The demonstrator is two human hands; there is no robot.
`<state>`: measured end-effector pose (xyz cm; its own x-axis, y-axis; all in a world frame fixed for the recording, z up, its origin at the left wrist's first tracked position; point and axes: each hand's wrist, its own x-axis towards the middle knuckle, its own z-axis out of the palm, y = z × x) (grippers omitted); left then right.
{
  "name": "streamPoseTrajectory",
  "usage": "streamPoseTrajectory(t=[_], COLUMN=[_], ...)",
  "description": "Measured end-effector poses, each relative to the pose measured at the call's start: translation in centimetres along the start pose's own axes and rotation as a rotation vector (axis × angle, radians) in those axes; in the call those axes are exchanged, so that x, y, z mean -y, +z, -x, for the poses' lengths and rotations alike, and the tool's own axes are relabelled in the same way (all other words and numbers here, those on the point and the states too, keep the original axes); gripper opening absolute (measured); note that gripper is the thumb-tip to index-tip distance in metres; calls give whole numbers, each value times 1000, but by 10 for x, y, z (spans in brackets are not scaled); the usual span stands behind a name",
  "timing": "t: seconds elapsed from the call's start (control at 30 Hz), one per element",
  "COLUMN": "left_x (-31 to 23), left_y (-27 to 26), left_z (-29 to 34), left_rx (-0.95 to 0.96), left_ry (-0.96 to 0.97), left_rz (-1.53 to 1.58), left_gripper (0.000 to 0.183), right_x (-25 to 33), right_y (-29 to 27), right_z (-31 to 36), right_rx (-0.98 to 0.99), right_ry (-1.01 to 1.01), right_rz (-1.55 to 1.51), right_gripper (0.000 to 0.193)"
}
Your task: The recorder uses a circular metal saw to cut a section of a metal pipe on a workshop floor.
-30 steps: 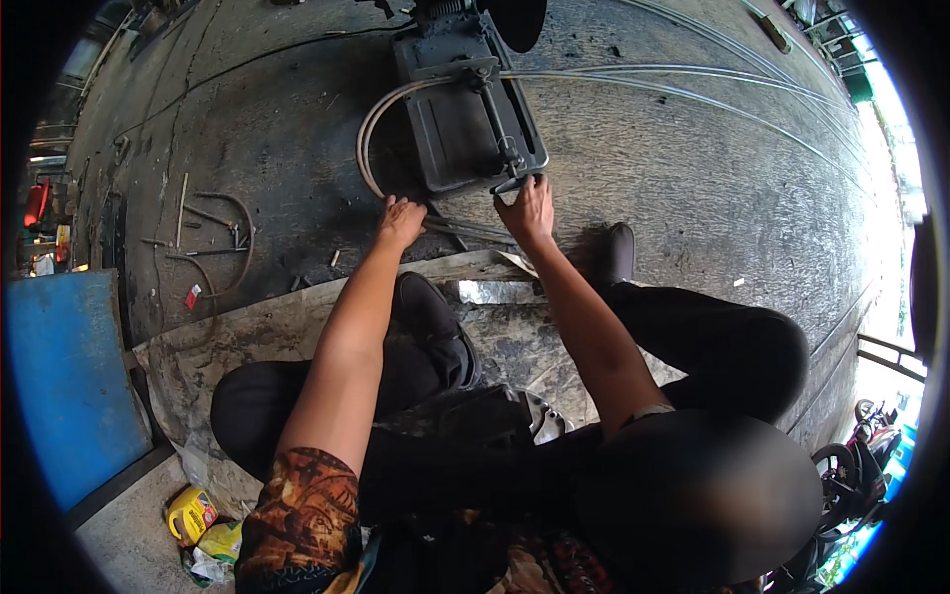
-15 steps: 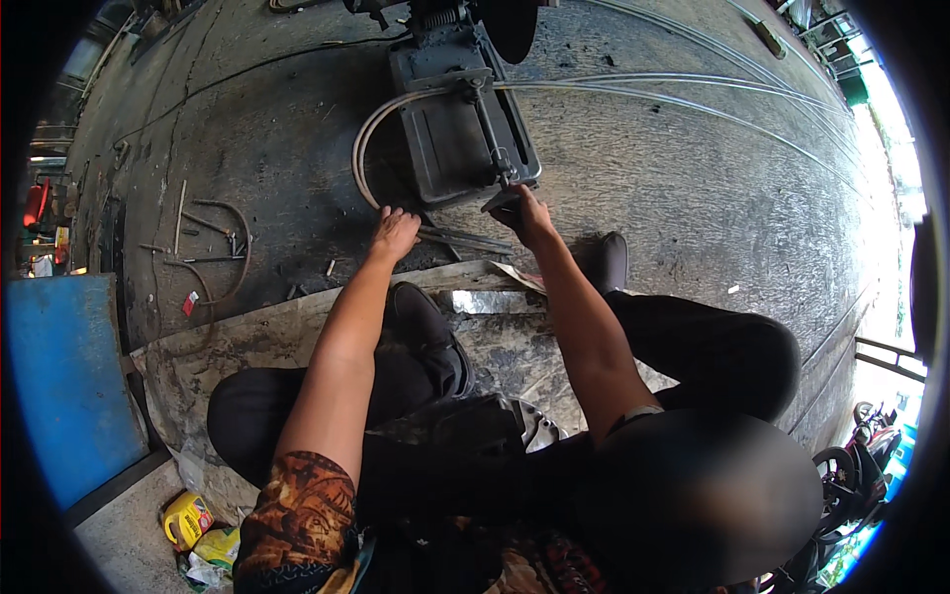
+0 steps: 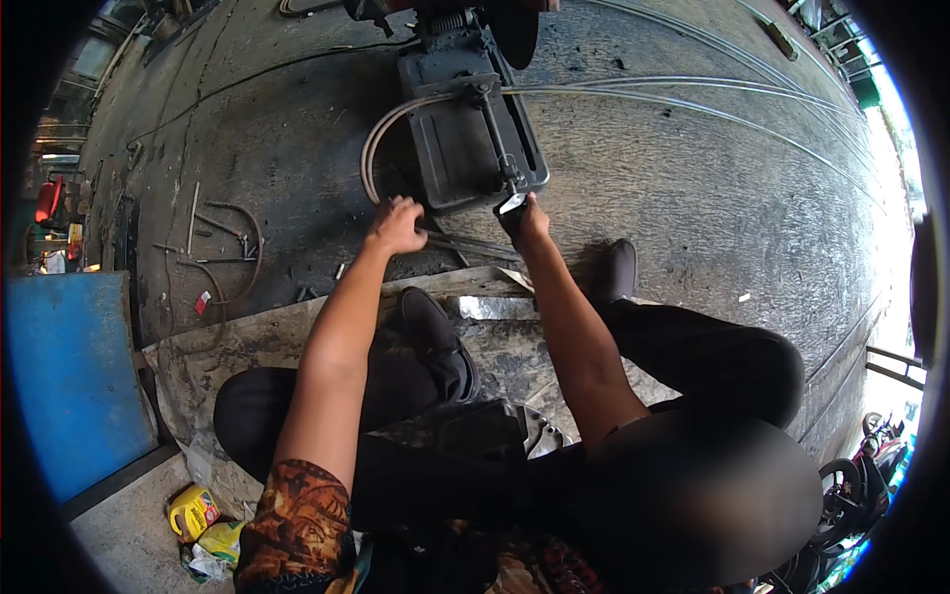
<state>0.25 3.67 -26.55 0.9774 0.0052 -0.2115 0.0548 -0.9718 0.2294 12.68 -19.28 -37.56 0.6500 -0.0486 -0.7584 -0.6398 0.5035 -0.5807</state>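
Note:
A dark cut-off saw [image 3: 457,148] stands on the floor in front of me, its round blade [image 3: 510,35] raised at the top. Thin metal rods [image 3: 372,148] lie across its base under the vise and bend in a curve on the left side. My left hand [image 3: 398,228] is closed with curled fingers at the lower end of that curve; the exact grip is partly hidden. At the near end of the vise screw [image 3: 495,139], my right hand [image 3: 531,220] is wrapped round the vise handle [image 3: 512,204], whose flat face catches light.
Long rods [image 3: 693,84] stretch away right. Bent rod pieces [image 3: 237,238] lie at left, near a blue panel [image 3: 74,376]. A silvery metal block [image 3: 493,308] lies between my shoes on a dirty sheet [image 3: 267,332]. A yellow container [image 3: 192,513] stands lower left; motorbikes [image 3: 841,500] are at right.
The vise handle has turned in my right hand, so its bright flat face now shows. My left hand's fingers have shifted slightly at the rods. The whole view has moved a little.

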Motion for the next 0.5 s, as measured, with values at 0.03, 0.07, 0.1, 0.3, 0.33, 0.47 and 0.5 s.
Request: streamPoseTrajectory(t=[0.03, 0.07, 0.1, 0.3, 0.33, 0.47, 0.5], left_x=[-4, 12, 24, 23, 21, 36, 41], left_y=[-9, -9, -8, 10, 9, 11, 14], left_z=[-13, 0, 11, 8, 1, -12, -13], left_rx=[-85, -75, -203, -338, -341, -451, -394], left_ry=[8, -19, -91, -395, -387, -582, -624], left_rz=[67, 50, -18, -144, -135, -118, -125], left_gripper=[40, 40, 43, 61, 61, 67, 72], right_x=[15, 12, 11, 30, 36, 42, 44], right_y=[-14, 0, 6, 1, 3, 9, 7], right_z=[-17, 5, 30, 100, 100, 102, 100], right_rx=[-15, 1, -45, 142, 162, 233, 226], right_ry=[-110, -170, -329, -1171, -1076, -1022, -1021], right_rz=[257, 527, 958, 1227, 1359, 1483, 1486], right_gripper=[49, 41, 43, 53, 53, 51, 51])
